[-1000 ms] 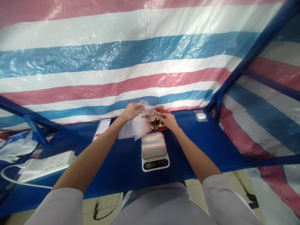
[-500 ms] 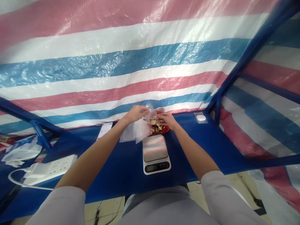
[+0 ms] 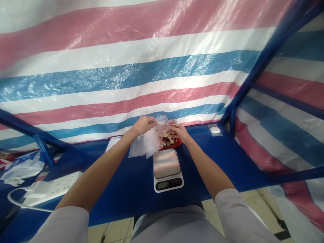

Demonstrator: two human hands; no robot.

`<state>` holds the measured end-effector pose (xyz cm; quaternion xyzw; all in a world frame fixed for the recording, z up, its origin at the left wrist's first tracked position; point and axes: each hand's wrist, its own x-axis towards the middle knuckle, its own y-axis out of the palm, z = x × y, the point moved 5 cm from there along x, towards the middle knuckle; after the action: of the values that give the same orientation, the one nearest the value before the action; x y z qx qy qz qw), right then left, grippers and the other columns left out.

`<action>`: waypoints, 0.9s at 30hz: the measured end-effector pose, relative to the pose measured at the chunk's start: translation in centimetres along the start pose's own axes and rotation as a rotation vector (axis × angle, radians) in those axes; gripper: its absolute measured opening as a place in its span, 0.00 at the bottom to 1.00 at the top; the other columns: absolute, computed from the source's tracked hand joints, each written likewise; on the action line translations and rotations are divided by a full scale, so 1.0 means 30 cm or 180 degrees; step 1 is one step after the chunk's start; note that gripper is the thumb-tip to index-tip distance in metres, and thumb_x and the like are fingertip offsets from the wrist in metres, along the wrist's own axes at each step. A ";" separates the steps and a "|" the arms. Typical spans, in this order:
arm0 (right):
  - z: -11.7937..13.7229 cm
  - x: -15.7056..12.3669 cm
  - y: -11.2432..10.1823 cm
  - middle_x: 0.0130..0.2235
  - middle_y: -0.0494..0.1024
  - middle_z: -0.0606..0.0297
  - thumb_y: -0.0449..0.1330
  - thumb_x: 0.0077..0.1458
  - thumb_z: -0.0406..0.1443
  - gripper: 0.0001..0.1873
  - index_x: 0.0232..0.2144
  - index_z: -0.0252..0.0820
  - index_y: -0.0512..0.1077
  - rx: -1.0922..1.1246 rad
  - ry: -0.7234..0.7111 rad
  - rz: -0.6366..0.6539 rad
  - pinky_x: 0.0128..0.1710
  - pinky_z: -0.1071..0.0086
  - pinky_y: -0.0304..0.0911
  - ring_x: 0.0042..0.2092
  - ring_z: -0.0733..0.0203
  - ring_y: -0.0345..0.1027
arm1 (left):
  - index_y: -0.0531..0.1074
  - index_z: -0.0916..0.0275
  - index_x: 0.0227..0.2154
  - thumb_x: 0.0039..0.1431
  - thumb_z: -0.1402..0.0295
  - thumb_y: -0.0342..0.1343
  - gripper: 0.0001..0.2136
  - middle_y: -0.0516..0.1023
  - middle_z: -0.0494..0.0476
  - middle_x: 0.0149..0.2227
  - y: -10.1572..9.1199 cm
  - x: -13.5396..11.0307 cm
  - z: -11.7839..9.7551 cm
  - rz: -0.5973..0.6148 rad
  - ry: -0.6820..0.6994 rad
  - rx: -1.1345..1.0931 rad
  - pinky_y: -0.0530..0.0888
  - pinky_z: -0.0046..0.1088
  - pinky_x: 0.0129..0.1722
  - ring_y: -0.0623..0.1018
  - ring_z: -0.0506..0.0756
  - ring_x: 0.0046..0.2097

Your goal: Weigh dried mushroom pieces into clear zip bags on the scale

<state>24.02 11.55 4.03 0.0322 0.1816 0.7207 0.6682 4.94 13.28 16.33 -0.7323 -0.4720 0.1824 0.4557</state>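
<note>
My left hand (image 3: 145, 125) pinches the edge of a clear plastic bag (image 3: 162, 123), held up over a red dish (image 3: 178, 144). Pale brown dried slices (image 3: 170, 140), perhaps mushroom, lie in the dish, and some show through or behind the bag. At the bag's right side, my right hand (image 3: 179, 131) has its fingers closed around the bag's edge or some slices; which one is hidden. Several more flat clear bags (image 3: 141, 144) lie to the left of the dish. A kitchen scale (image 3: 167, 165) with a steel plate stands just in front of the dish.
On the blue table (image 3: 210, 162), a phone (image 3: 113, 143) lies behind my left forearm. A white power strip (image 3: 54, 187) with a cable is at the left. A small white round object (image 3: 215, 130) sits at the back right. Striped sheeting (image 3: 131, 81) hangs behind, between blue frame bars (image 3: 249, 84).
The camera view has shifted slightly. My left hand still holds the bag, with its fingers a little lower and further left. The right hand stays at the dish.
</note>
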 end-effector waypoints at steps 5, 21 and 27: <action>-0.010 0.017 -0.035 0.31 0.81 0.66 0.66 0.53 0.34 0.06 0.35 0.41 0.76 0.0262 -0.0048 -0.0468 0.28 0.75 0.73 0.29 0.66 0.76 | 0.74 0.58 0.25 0.56 0.54 0.52 0.14 0.77 0.52 0.26 0.014 0.021 0.002 -0.0120 0.0092 0.0101 0.66 0.29 0.31 0.73 0.53 0.28; -0.033 -0.002 -0.014 0.31 0.82 0.68 0.68 0.50 0.35 0.10 0.37 0.42 0.78 0.0214 -0.0169 -0.0123 0.29 0.75 0.73 0.30 0.65 0.77 | 0.73 0.60 0.27 0.58 0.53 0.53 0.15 0.78 0.54 0.28 0.021 0.021 -0.015 -0.0380 0.0080 -0.0306 0.71 0.29 0.33 0.76 0.54 0.30; -0.042 0.004 -0.023 0.32 0.82 0.67 0.68 0.50 0.34 0.08 0.35 0.42 0.77 0.0353 -0.0166 -0.0245 0.29 0.75 0.73 0.31 0.65 0.77 | 0.73 0.60 0.27 0.58 0.54 0.54 0.15 0.77 0.54 0.27 0.014 0.024 -0.010 -0.0449 0.0076 -0.0347 0.72 0.29 0.32 0.76 0.54 0.29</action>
<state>24.32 11.42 2.62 0.0810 0.2049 0.6822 0.6972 5.73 13.67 16.25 -0.7231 -0.5262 0.1151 0.4324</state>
